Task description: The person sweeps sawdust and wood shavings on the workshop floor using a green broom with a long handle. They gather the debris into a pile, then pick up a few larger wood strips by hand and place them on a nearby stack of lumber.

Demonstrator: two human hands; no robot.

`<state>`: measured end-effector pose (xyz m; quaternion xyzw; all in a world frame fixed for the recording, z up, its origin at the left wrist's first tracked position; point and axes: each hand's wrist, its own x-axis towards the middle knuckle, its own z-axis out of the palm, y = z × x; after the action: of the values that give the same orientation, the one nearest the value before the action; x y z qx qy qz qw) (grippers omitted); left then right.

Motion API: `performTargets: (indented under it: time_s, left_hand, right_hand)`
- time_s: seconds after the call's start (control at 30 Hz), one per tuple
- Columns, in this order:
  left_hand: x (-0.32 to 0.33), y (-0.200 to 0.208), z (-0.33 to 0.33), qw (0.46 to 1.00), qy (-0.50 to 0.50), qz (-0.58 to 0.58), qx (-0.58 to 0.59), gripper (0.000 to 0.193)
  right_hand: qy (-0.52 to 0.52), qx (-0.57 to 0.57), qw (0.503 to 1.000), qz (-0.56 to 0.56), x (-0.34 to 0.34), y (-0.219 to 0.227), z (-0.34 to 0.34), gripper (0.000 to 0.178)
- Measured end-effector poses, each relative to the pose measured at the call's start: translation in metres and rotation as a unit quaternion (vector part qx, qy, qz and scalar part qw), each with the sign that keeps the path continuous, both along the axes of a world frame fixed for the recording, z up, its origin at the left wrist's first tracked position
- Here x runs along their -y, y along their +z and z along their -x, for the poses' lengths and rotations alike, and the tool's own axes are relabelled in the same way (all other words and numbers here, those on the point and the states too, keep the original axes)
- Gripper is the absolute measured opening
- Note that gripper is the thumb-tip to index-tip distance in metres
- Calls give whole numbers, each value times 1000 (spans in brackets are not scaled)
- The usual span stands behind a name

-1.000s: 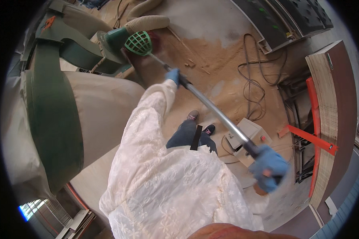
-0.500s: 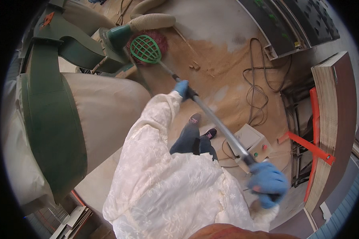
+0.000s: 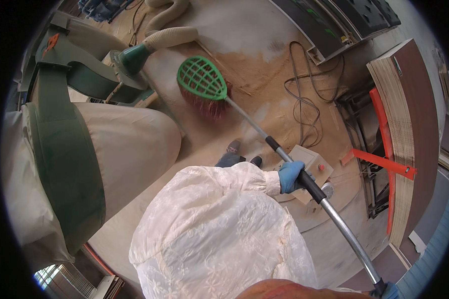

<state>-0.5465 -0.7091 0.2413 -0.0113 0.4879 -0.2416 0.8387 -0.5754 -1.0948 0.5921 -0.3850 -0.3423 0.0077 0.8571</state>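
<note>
A broom (image 3: pixel 243 116) with a metal handle, a green lattice head and dark red bristles slants across the view. Its bristles rest over the sawdust-strewn floor (image 3: pixel 257 74). My left hand (image 3: pixel 290 177), in a blue glove, is wrapped round the black grip partway along the handle. At the lower right edge, my right hand (image 3: pixel 391 291), gloved in blue too, holds the handle's far end; most of it is cut off by the frame.
A green dust collector (image 3: pixel 55 109) with pale cloth bags (image 3: pixel 129 134) stands left, its ribbed hose (image 3: pixel 172 38) running behind. Black cable (image 3: pixel 301 94) lies in loops. A control box (image 3: pixel 312 162) sits ahead of me; stacked panels (image 3: pixel 409 134) and an orange bracket (image 3: pixel 384 163) are right.
My left hand has moved right and toward me, and my right hand toward the lower right edge. The broom head has swung right and nearer, uncovering its bristles below the green lattice.
</note>
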Motion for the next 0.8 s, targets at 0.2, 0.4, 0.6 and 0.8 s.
performTargets:
  time_s: [0.2, 0.4, 0.6, 0.8]
  left_hand:
    - [-35, -42, -63, 982, -36, -152, 104, 20]
    - [-185, -139, -160, 946, 80, -305, 69, 29]
    - [-278, -225, -141, 934, 32, -354, 16, 35]
    - [-216, -201, -73, 957, 70, -279, 43, 39]
  right_hand:
    - [-205, 30, 977, 44, -57, -32, 28, 30]
    - [-203, 124, 901, 363, -193, -122, -21, 7]
    - [-31, 106, 937, 332, -335, -176, -65, 22]
    - [61, 150, 926, 340, -287, -127, -56, 17]
